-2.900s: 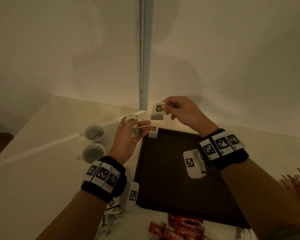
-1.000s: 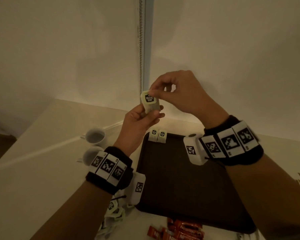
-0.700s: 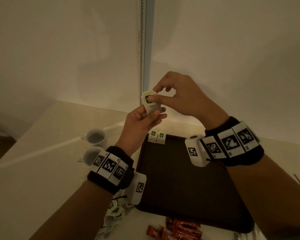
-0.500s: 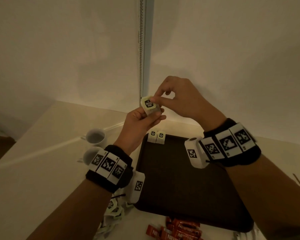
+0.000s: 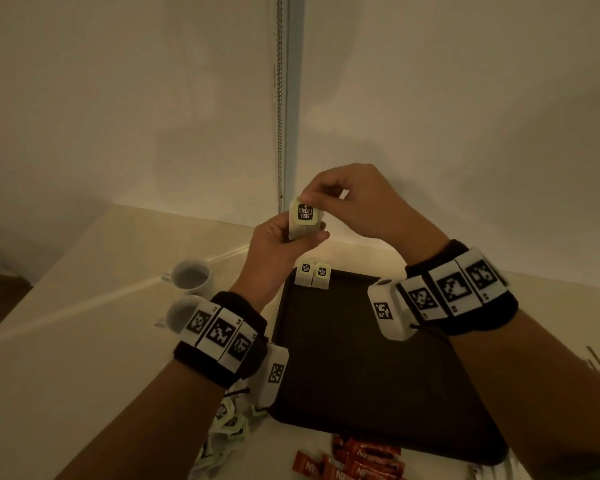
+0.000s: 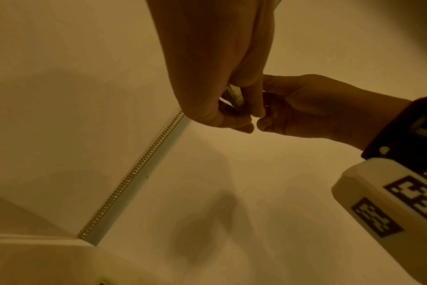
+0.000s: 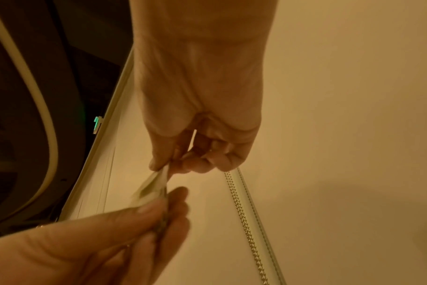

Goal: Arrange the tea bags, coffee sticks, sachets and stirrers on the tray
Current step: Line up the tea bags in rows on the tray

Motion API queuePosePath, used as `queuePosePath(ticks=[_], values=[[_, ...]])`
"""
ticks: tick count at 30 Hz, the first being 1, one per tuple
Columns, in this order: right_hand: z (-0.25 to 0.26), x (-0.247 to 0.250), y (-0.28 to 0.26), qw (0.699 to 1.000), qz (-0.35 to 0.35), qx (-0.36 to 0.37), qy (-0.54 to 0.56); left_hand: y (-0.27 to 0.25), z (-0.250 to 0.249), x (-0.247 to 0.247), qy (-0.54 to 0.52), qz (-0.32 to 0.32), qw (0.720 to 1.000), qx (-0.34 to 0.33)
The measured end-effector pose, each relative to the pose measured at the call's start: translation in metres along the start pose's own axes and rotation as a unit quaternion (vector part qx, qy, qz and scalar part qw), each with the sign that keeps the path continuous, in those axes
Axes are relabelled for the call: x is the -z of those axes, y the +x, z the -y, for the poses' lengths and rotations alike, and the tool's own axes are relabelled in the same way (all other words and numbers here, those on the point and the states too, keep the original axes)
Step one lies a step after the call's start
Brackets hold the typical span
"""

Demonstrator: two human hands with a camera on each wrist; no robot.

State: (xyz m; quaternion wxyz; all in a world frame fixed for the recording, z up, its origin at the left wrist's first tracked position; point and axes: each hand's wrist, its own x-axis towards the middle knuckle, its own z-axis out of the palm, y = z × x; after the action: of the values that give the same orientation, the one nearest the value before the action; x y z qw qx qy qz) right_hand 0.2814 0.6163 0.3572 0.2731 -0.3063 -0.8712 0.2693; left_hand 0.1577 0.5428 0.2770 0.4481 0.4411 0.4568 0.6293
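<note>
Lying nearest, short of the tray's near edge, are red coffee sticks and loose tea bags. Above its far left corner, the left hand grips a held tea bag from below while the right hand pinches its top. Two placed tea bags sit in that corner.
</note>
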Motion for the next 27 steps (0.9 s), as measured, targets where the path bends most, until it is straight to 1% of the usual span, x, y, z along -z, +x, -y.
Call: queuePosePath(ticks=[3,5,7,9,12,17,21,25,27], values=[[0.004,0.004,0.001,0.999,-0.024,0.021,-0.013,-0.002,-0.002,-0.002,-0.024,0.010,1.000,-0.004],[0.007,0.007,0.001,0.998,-0.042,0.047,-0.030,-0.002,-0.003,-0.003,-0.038,0.012,0.999,0.009],[0.009,0.007,0.002,0.994,-0.053,0.075,-0.063,-0.002,-0.004,-0.006,-0.054,0.023,0.998,0.021],[0.010,0.006,0.002,0.990,-0.050,0.086,-0.099,-0.002,-0.006,-0.009,-0.077,0.023,0.997,0.021],[0.010,0.007,0.001,0.990,-0.025,0.080,-0.115,-0.001,-0.007,-0.009,-0.091,0.014,0.996,0.001],[0.010,0.009,0.002,0.993,0.007,0.056,-0.105,-0.001,-0.007,-0.011,-0.101,0.046,0.994,-0.012],[0.010,0.010,0.003,0.994,0.008,0.041,-0.096,-0.001,-0.006,-0.010,-0.134,0.065,0.989,0.011],[0.008,0.013,0.003,0.996,0.011,0.035,-0.078,-0.004,-0.005,-0.011,-0.103,0.085,0.991,0.024],[0.006,0.014,0.002,0.997,0.014,0.029,-0.069,-0.005,-0.006,-0.012,-0.127,0.085,0.987,0.039]])
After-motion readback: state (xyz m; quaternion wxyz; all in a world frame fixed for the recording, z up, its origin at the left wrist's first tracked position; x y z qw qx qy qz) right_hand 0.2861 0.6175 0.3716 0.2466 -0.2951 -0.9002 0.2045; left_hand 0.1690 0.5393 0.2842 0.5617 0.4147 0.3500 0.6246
